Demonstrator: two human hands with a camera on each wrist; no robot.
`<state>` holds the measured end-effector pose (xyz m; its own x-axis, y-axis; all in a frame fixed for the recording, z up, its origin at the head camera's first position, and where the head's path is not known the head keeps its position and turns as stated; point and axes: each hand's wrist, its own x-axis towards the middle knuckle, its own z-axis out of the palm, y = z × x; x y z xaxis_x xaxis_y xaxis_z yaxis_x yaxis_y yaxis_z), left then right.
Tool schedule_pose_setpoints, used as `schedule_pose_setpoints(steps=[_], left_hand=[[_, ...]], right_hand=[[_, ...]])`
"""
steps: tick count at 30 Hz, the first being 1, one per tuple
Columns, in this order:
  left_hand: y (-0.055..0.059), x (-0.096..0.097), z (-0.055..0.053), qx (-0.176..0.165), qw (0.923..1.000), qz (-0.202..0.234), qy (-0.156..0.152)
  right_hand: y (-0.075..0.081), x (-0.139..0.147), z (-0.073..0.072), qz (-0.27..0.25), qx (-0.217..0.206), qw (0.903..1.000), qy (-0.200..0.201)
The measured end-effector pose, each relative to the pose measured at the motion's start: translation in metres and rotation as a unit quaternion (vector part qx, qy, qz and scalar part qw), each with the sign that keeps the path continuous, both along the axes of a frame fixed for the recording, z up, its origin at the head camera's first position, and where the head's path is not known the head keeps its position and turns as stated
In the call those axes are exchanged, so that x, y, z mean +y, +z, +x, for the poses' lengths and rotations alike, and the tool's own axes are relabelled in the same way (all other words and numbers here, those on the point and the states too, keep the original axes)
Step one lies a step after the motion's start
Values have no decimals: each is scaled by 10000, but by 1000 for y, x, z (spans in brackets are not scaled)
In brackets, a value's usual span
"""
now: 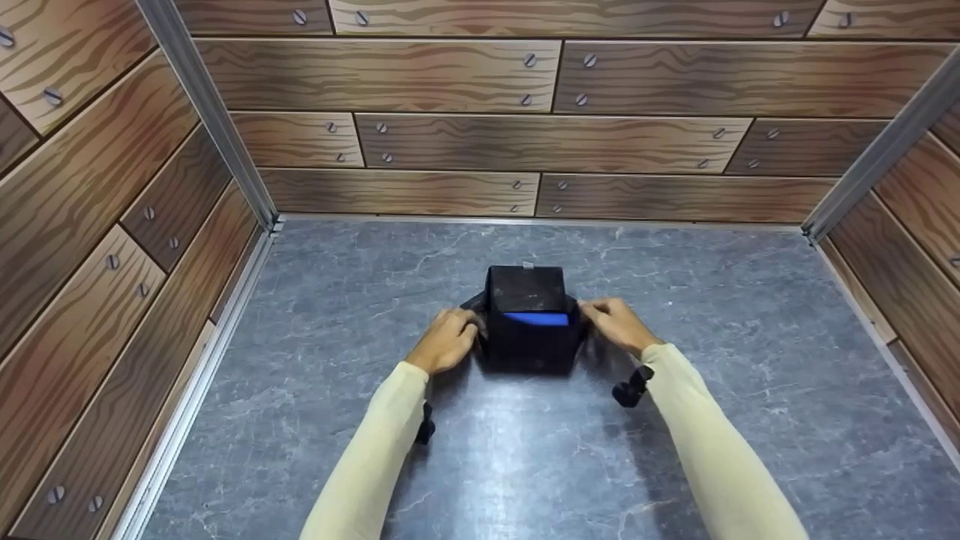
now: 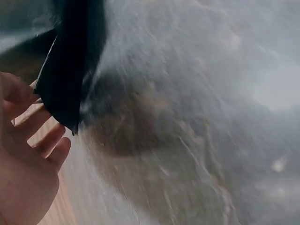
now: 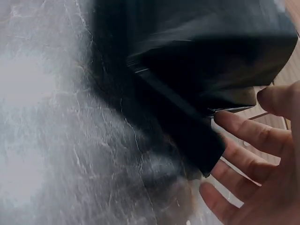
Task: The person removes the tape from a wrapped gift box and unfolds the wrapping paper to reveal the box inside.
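Note:
A small black box (image 1: 529, 349) with its lid raised stands on the grey marbled surface, and a blue item (image 1: 538, 319) shows inside it. At the box's left side, my left hand (image 1: 448, 339) pinches a black side flap (image 2: 65, 79) between thumb and fingers; some fingertips are hidden behind it. On the opposite side, my right hand (image 1: 619, 322) touches the other side flap (image 3: 192, 136) with spread, slightly bent fingers. Its thumb (image 3: 276, 101) stands apart from the index finger in the right wrist view.
Wood-patterned walls (image 1: 450, 142) enclose the surface (image 1: 360, 277) at the back and both sides. Metal strips (image 1: 217, 127) run along the corners. Dark wrist devices (image 1: 634, 386) sit beneath the cream sleeves (image 1: 709, 435).

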<state>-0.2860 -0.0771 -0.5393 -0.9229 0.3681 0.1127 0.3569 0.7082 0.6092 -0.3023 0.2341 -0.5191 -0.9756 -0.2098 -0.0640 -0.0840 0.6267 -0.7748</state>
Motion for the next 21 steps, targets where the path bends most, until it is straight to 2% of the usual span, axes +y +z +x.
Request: schedule_pose_setpoints(steps=[3, 6, 11, 16, 18, 21], left_hand=[[-1, -3, 3, -37, 9998, -160, -62], [0, -4, 6, -150, 9990, -421, -94], [2, -6, 11, -309, 9971, -635, -275], [2, -5, 13, -549, 9974, -340, -305], [2, -6, 13, -673, 9970, -186, -332], [3, -7, 15, -815, 9959, -81, -382]], right_hand=[[2, -1, 3, 133, 193, 9995, 209], [4, -2, 6, 233, 101, 9985, 483], [8, -3, 10, 131, -549, 9954, 778], [9, 1, 12, -528, -1294, 9864, 860], [9, 4, 13, -566, -1407, 9845, 880], [9, 7, 15, -307, -1315, 9863, 950]])
